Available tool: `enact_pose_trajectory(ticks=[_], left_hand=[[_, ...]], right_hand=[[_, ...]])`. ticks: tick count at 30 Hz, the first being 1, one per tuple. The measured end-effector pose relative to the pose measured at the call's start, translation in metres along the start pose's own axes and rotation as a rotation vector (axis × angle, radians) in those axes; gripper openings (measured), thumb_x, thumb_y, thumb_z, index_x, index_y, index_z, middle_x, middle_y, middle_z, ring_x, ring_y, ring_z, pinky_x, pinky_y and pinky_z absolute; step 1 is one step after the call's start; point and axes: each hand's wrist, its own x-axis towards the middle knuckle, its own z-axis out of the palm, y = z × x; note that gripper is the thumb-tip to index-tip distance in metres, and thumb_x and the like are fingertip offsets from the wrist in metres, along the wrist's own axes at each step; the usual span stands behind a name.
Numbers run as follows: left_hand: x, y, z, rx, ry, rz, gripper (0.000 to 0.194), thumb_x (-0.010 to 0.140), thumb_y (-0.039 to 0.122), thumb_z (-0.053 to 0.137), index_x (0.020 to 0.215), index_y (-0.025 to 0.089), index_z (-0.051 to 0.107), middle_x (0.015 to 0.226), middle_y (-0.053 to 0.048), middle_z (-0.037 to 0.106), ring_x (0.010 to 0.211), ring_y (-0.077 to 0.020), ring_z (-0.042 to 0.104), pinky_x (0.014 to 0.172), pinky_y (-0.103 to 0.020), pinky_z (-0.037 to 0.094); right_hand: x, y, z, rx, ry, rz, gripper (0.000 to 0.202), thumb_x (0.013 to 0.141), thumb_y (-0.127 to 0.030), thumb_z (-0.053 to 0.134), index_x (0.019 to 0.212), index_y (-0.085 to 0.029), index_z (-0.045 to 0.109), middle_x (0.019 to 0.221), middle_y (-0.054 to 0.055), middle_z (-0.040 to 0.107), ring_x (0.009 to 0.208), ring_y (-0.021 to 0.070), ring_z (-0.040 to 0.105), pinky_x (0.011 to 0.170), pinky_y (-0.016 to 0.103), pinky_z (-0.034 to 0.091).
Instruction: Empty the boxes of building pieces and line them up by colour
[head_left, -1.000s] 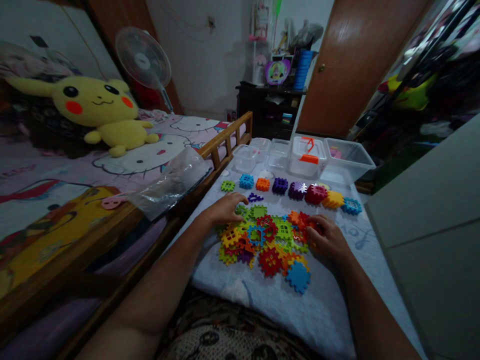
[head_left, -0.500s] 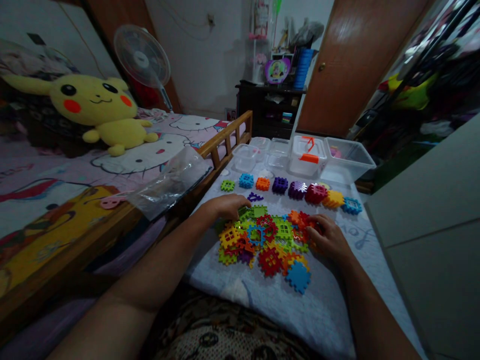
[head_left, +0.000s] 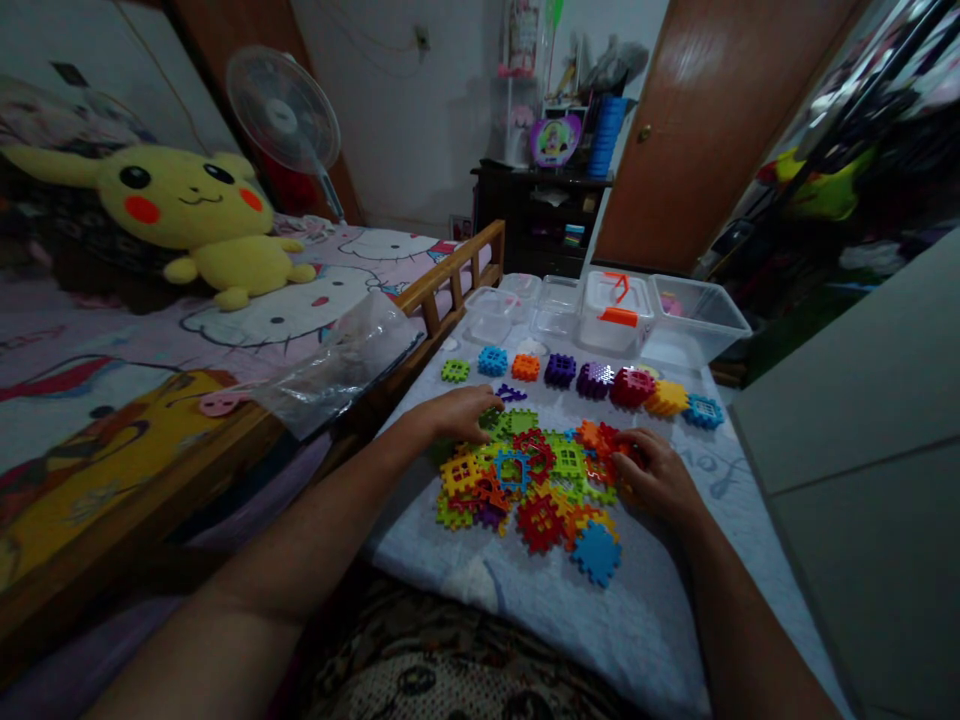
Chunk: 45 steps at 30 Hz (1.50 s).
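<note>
A loose heap of plastic interlocking tiles [head_left: 547, 470] in several colours lies on the cloth-covered table. My left hand [head_left: 471, 410] is over the heap's far left side, by a green tile [head_left: 523, 422], its fingers parted and nothing visible in them. Just beyond its fingertips lies a purple triangular tile [head_left: 511, 393]. At the heap's right edge rests my right hand [head_left: 654, 468], thumb and index finger apart, beside red and orange tiles [head_left: 602, 440]; its other fingers are partly hidden. Nearest to me are a red tile [head_left: 541, 523] and a solid blue tile [head_left: 598, 553].
Behind the heap runs a row of tile stacks sorted by colour, among them a dark red stack [head_left: 632, 387]. Clear plastic boxes, one with an orange-handled lid [head_left: 616, 310], stand at the table's far end. A wooden bed rail [head_left: 450, 275] borders the left side.
My left hand has shifted slightly to the right, and its fingers have spread over the green tiles. The right hand stays in place.
</note>
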Motion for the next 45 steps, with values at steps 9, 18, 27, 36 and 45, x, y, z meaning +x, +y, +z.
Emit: enact_pose_trajectory(ticks=[9,18,27,36,45], left_hand=[[0.002,-0.005,-0.005,0.001,-0.082,-0.027,0.06,0.069,0.006,0.066,0.127,0.022,0.062,0.128,-0.008,0.067,0.116,-0.0254,0.062,0.097,-0.03,0.046],[0.004,-0.003,-0.005,0.079,-0.065,0.029,0.061,0.063,0.005,0.066,0.12,0.024,0.066,0.124,-0.009,0.068,0.112,-0.0277,0.062,0.095,-0.035,0.047],[0.0,-0.002,-0.01,0.126,-0.128,0.031,0.066,0.069,0.01,0.071,0.132,0.023,0.057,0.13,-0.009,0.063,0.117,-0.0257,0.06,0.097,-0.031,0.047],[-0.001,-0.001,-0.012,0.191,-0.096,0.031,0.054,0.071,0.017,0.071,0.124,0.018,0.06,0.123,-0.01,0.063,0.115,-0.0247,0.06,0.099,-0.03,0.046],[-0.035,-0.055,-0.041,0.154,0.061,-0.137,0.056,0.071,0.015,0.066,0.127,0.014,0.059,0.12,-0.011,0.063,0.114,-0.0248,0.059,0.101,-0.033,0.045]], right_hand=[[0.0,0.003,0.0,-0.007,-0.02,0.007,0.029,0.084,-0.043,0.059,0.097,-0.02,0.071,0.098,0.009,0.067,0.09,0.0252,0.063,0.083,0.039,0.049],[-0.001,0.001,0.0,-0.005,-0.011,0.007,0.028,0.084,-0.044,0.06,0.097,-0.021,0.07,0.097,0.009,0.067,0.089,0.0248,0.063,0.083,0.039,0.049],[-0.001,0.001,0.0,0.0,-0.006,-0.001,0.029,0.084,-0.043,0.059,0.096,-0.02,0.071,0.097,0.009,0.068,0.089,0.025,0.063,0.083,0.038,0.049],[-0.001,0.002,0.0,-0.002,-0.008,-0.002,0.028,0.083,-0.043,0.06,0.095,-0.02,0.071,0.098,0.009,0.068,0.09,0.0252,0.064,0.083,0.038,0.049],[0.0,0.0,0.0,-0.017,-0.003,-0.015,0.029,0.083,-0.044,0.059,0.094,-0.02,0.072,0.095,0.009,0.068,0.086,0.0246,0.063,0.081,0.037,0.048]])
